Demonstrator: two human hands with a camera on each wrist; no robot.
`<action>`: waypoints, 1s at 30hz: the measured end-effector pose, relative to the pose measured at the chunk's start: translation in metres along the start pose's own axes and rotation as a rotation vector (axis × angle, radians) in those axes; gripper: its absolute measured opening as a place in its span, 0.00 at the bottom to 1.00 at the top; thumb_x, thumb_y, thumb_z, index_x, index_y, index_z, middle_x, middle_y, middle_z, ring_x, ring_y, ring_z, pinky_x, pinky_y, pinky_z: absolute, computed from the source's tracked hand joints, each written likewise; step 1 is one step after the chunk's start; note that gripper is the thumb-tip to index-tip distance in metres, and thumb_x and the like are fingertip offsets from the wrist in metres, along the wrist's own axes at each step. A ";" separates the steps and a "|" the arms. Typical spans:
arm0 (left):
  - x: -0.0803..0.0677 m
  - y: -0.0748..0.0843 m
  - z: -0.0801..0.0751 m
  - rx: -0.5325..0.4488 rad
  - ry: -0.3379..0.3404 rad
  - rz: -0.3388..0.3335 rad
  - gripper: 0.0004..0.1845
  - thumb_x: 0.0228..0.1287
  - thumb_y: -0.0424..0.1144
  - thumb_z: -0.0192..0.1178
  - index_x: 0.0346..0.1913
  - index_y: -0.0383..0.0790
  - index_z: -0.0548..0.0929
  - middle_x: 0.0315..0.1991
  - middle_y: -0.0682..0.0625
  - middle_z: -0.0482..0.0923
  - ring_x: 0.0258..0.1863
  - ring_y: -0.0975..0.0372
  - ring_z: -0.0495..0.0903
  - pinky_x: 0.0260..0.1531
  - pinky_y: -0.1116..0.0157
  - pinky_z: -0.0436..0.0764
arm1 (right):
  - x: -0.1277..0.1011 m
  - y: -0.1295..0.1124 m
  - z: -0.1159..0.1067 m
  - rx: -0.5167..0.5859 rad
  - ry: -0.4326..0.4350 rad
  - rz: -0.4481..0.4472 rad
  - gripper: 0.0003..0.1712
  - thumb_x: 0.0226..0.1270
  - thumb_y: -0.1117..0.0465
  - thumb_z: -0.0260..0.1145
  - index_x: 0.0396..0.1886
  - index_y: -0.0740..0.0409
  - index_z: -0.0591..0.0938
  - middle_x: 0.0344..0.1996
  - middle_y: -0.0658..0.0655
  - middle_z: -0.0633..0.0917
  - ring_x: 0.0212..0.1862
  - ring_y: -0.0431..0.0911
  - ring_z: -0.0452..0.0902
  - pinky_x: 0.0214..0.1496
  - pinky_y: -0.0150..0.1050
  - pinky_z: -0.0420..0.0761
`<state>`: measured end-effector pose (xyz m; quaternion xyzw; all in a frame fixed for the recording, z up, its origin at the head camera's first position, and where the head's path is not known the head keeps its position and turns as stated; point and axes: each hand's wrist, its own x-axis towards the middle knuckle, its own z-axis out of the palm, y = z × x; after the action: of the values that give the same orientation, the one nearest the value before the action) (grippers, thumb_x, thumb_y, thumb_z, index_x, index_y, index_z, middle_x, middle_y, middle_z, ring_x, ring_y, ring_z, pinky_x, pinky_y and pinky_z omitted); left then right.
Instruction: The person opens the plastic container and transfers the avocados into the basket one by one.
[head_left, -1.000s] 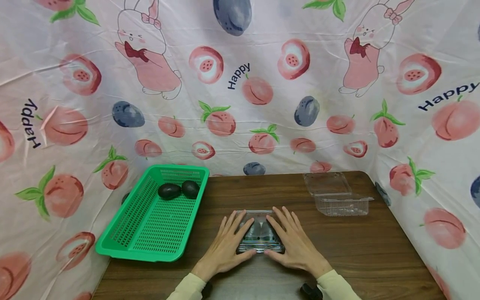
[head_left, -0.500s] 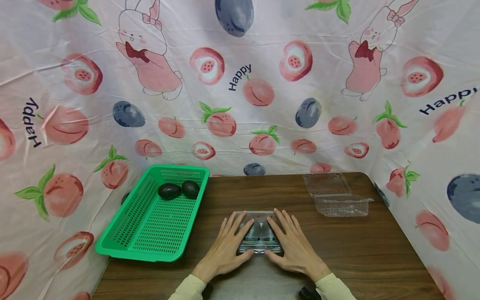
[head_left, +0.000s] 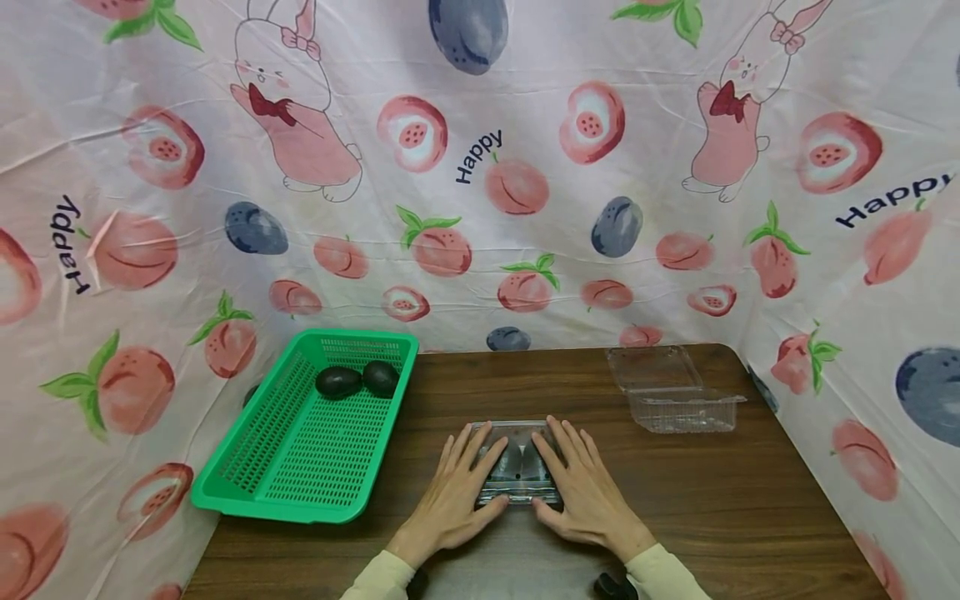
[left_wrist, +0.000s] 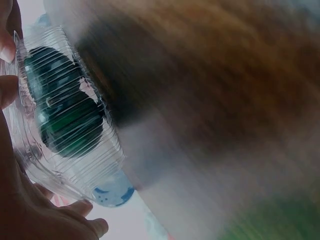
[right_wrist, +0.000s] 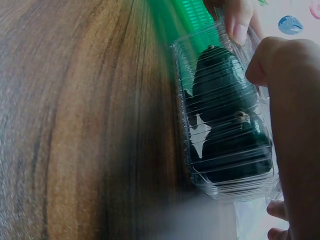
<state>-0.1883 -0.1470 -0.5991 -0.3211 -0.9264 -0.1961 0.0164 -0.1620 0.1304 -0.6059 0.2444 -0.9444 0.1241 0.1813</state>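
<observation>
1. Both hands flat on the closed clear clamshell box (head_left: pixel 519 467), near the front edge of the wooden table (head_left: pixel 750 500), right in the middle.
2. Left hand (head_left: pixel 450 500) pressing down on the box's left half, fingers straight and spread across the lid, thumb along the near edge.
3. Right hand (head_left: pixel 585 496) mirroring it on the right half, fingers likewise straight and fanned, thumb tip at the front lip. No clenching, no pinching: just open palms bearing on the lid.
4. Inside the box, seen through the ribbed plastic from the wrist views: two dark green avocados (right_wrist: pixel 225 120) lying side by side.
5. Off to the left, just beside the hands' work: a green mesh basket (head_left: pixel 300 467), with two more dark avocados (head_left: pixel 356 380) sitting touching each other at its far end.
6. Far right corner of the table: a second clear clamshell (head_left: pixel 667 392), lid standing open, well apart from the hands.
7. Pale yellow sleeves (head_left: pixel 378 579) showing at the bottom edge.
8. All around: a pink printed cloth (head_left: pixel 480 167) with peaches, plums and rabbits.
</observation>
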 end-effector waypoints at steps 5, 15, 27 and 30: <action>0.000 0.000 0.004 0.018 0.033 0.008 0.45 0.83 0.62 0.61 0.93 0.52 0.57 0.96 0.43 0.46 0.94 0.37 0.45 0.87 0.26 0.56 | 0.000 0.000 0.001 -0.020 0.022 -0.004 0.56 0.65 0.38 0.76 0.88 0.55 0.70 0.87 0.69 0.68 0.85 0.70 0.70 0.84 0.70 0.72; 0.000 0.002 0.009 0.030 0.119 0.013 0.44 0.81 0.59 0.64 0.92 0.50 0.63 0.94 0.41 0.52 0.92 0.34 0.52 0.84 0.25 0.60 | 0.002 0.000 0.005 -0.024 0.073 -0.008 0.55 0.62 0.39 0.76 0.87 0.54 0.73 0.86 0.69 0.71 0.83 0.68 0.72 0.80 0.70 0.77; 0.000 0.000 0.016 0.053 0.170 0.017 0.42 0.80 0.57 0.67 0.90 0.51 0.67 0.93 0.41 0.57 0.91 0.34 0.56 0.83 0.25 0.64 | 0.002 -0.002 0.010 -0.009 0.135 -0.003 0.52 0.62 0.42 0.76 0.85 0.54 0.75 0.84 0.69 0.74 0.81 0.69 0.75 0.74 0.70 0.81; 0.000 0.001 0.015 0.064 0.170 0.012 0.42 0.80 0.57 0.68 0.89 0.50 0.68 0.92 0.41 0.58 0.90 0.34 0.58 0.83 0.25 0.65 | 0.002 -0.002 0.011 -0.010 0.145 -0.008 0.51 0.62 0.42 0.76 0.84 0.53 0.76 0.83 0.69 0.74 0.81 0.69 0.75 0.72 0.70 0.81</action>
<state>-0.1862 -0.1407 -0.6128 -0.3082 -0.9254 -0.1930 0.1062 -0.1654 0.1244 -0.6153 0.2377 -0.9284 0.1362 0.2511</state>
